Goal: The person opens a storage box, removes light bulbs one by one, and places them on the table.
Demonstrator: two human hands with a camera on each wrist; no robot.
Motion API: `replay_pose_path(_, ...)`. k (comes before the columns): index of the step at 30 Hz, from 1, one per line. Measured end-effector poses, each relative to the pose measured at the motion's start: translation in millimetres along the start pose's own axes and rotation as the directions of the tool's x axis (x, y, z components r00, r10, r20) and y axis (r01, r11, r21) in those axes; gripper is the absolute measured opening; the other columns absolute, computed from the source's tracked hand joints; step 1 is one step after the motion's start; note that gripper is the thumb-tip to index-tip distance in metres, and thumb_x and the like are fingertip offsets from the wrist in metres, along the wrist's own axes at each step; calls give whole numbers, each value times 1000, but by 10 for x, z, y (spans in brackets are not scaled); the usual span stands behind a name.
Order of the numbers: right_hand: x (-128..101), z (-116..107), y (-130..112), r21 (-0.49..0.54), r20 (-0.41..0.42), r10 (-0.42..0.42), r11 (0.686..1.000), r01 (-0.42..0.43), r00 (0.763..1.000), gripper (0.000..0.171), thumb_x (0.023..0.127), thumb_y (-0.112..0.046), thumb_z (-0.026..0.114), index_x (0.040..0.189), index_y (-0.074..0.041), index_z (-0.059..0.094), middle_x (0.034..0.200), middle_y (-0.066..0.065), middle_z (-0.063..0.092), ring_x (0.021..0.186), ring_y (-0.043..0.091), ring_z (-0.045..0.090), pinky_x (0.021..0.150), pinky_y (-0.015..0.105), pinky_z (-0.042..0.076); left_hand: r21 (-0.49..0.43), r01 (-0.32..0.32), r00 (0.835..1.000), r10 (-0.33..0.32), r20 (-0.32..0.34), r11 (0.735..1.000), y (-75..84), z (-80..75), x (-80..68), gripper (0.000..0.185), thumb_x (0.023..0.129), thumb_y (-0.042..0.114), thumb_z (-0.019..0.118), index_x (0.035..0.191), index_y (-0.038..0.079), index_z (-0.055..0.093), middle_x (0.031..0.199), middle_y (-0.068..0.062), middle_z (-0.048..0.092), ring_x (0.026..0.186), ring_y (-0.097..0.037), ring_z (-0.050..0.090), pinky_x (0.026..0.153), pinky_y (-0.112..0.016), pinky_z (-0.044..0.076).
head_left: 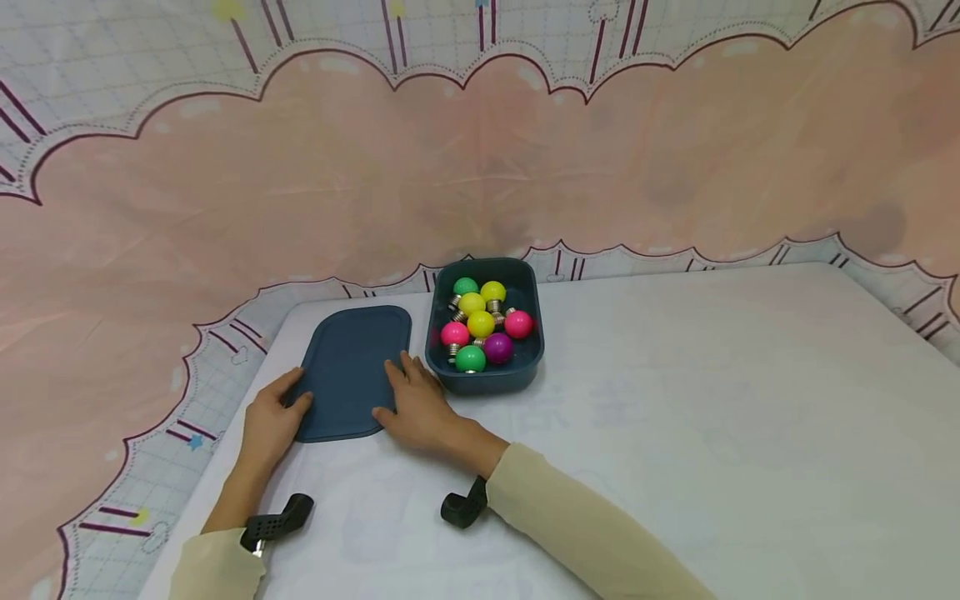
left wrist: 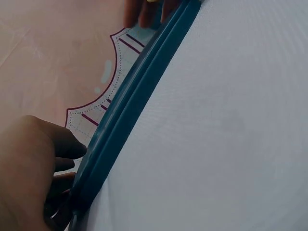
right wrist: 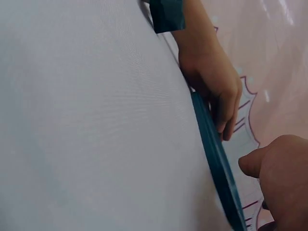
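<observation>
A dark blue rounded-rectangular lid [head_left: 349, 367] lies flat on the white table, left of a matching box [head_left: 487, 382]. My left hand [head_left: 273, 423] holds the lid's left edge, with its thumb near the front corner. In the left wrist view, the lid [left wrist: 130, 113] shows edge-on, and the left hand's fingers [left wrist: 67, 144] bend at its near end. At the lid's right edge is my right hand [head_left: 422, 408], fingers extended and thumb spread. Its thumb [right wrist: 252, 162] stands apart from the lid in the right wrist view.
Inside the box are several bulb-shaped pieces with screw bases: yellow ones [head_left: 481, 324], green ones [head_left: 470, 359], pink ones [head_left: 518, 324] and a purple one [head_left: 498, 348]. The white table [head_left: 712, 417] extends to the right. A patterned peach cloth [head_left: 337, 183] hangs behind it.
</observation>
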State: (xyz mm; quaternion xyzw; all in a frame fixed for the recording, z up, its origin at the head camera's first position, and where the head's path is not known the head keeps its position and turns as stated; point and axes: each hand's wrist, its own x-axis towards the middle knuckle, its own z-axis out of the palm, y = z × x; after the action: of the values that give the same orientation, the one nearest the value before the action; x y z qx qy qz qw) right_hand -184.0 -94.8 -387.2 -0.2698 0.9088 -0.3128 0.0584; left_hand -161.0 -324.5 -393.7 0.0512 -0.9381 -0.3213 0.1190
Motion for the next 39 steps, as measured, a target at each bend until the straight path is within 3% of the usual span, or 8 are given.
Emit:
replay_pose_path(7, -150, -177, -40, 89, 21, -171, 982, 168, 985, 68, 96, -29, 58, 152, -11, 25, 158, 11, 15, 142, 24, 23, 106, 38, 34, -48, 64, 997, -66, -49, 997, 114, -21, -2, 51, 98, 15, 49, 144, -3, 37, 142, -29, 39, 124, -48, 43, 102, -58, 34)
replay_pose_path(15, -289, -504, 59, 95, 3, -316, 945, 314, 949, 51, 97, -25, 58, 145, -13, 43, 145, 4, 43, 130, 15, 42, 101, 25, 39, -60, -126, 980, 115, -165, 990, 397, 50, -3, 48, 95, 6, 54, 140, -4, 44, 139, -27, 44, 116, -48, 49, 96, -58, 40)
replay_pose_path(20, -373, -690, 205, 184, -77, -299, 933, 308, 951, 42, 96, -18, 59, 137, -13, 52, 125, 5, 58, 103, 10, 58, 81, 15, 48, -111, -213, 965, 192, -179, 971, 571, 93, 9, 47, 96, 9, 55, 141, 0, 44, 141, -24, 44, 114, -48, 51, 95, -59, 41)
replay_pose_path(23, -415, -814, 277, 182, -157, -296, 929, 323, 942, 38, 96, -16, 59, 133, -10, 56, 117, 5, 61, 97, 9, 59, 80, 18, 50, -177, -272, 955, 242, -174, 946, 660, 138, 31, 48, 96, 10, 55, 142, 2, 44, 142, -22, 43, 115, -47, 51, 94, -59, 41)
replay_pose_path(27, -431, -951, 392, 148, -242, -294, 931, 335, 925, 37, 94, -13, 61, 130, -7, 58, 118, 6, 62, 103, 13, 57, 83, 25, 52, -249, -326, 943, 296, -151, 912, 769, 200, 58, 50, 96, 10, 56, 144, 4, 43, 143, -22, 43, 119, -45, 48, 94, -59, 41)
replay_pose_path(32, -433, -1101, 558, 115, -316, -259, 945, 308, 913, 37, 92, -12, 65, 128, -8, 59, 123, 7, 60, 111, 21, 56, 84, 34, 53, -336, -328, 945, 305, -119, 883, 910, 266, 95, 51, 97, 12, 56, 146, 9, 41, 144, -18, 42, 122, -41, 47, 96, -57, 40)
replay_pose_path(36, -414, -1207, 685, 133, -354, -246, 942, 309, 902, 36, 91, -10, 65, 126, -4, 59, 120, 11, 61, 104, 22, 60, 83, 33, 54, -382, -325, 945, 314, -93, 865, 1015, 350, 120, 52, 97, 12, 57, 146, 9, 41, 144, -16, 42, 128, -35, 42, 101, -54, 38)
replay_pose_path(39, -394, -1263, 759, 147, -352, -228, 945, 294, 908, 35, 91, -10, 65, 126, -4, 59, 118, 14, 61, 102, 20, 61, 83, 34, 54, -400, -328, 942, 330, -67, 855, 1085, 433, 136, 53, 97, 13, 58, 146, 9, 40, 145, -15, 42, 131, -31, 39, 102, -52, 37)
